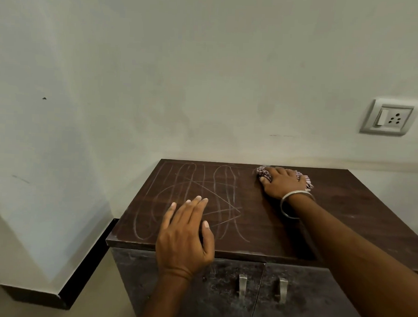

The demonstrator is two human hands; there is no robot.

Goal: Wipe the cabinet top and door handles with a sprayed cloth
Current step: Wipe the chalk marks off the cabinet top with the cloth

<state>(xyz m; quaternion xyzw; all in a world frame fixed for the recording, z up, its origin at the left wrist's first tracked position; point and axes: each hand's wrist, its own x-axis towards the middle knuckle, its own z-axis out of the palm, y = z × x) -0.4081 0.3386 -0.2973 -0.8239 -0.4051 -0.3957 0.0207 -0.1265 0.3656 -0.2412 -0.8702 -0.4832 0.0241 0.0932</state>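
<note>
Right hand flat on cloth at cabinet top's back edge — left hand spread, front edge.

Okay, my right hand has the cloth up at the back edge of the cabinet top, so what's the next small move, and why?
Probably sweep the cloth leftward and toward you, under the right hand that presses it. The chalk marks cover the left half of the cabinet top, while the right half looks free of them. The left hand rests over the marks near the front edge, so lift it first.
</note>
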